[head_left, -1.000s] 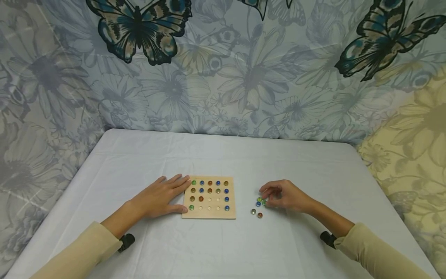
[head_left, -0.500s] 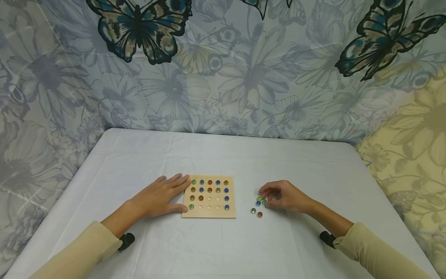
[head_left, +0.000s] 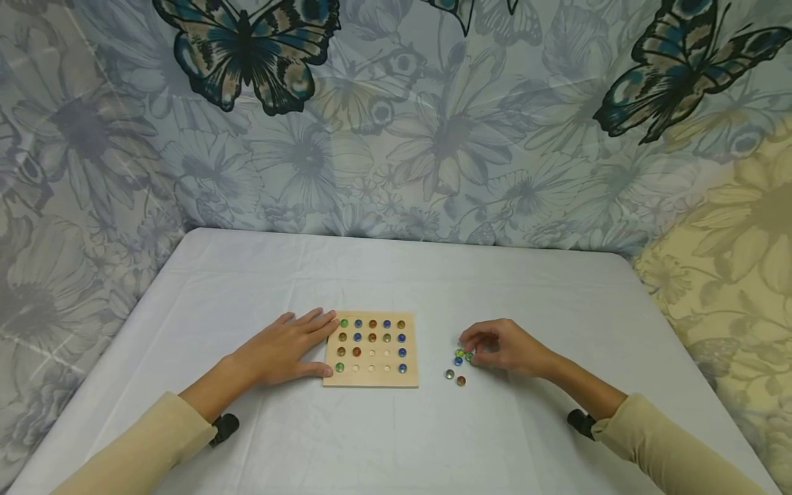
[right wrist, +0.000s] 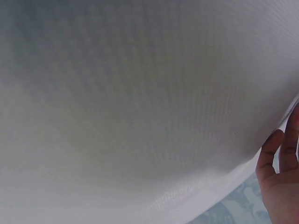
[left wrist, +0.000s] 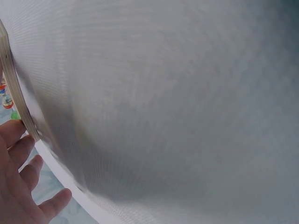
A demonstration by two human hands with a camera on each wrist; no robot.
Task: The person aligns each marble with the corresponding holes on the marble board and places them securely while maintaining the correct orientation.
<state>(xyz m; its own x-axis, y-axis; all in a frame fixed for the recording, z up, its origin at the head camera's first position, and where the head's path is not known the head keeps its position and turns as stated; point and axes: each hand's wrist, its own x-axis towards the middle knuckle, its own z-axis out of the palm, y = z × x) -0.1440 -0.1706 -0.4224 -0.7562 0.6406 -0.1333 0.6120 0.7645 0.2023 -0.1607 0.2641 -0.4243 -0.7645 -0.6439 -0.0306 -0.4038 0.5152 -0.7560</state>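
Board [head_left: 379, 380] touched on tabletop [head_left: 396, 440] by spread left hand [head_left: 289, 352]; right hand [head_left: 510, 349] half-curled at loose marbles [head_left: 458, 361] right of board, pinch cannot be told; marbles might be scattered by nudge.

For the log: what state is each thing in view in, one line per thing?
White cloth: spread flat, lightly creased.
Wooden board: lying flat, fifteen holes filled, five empty.
Loose marbles: five, off the board.
Left hand: fingers extended, resting at the board's edge.
Right hand: fingers bent beside the green marble; grip unclear.
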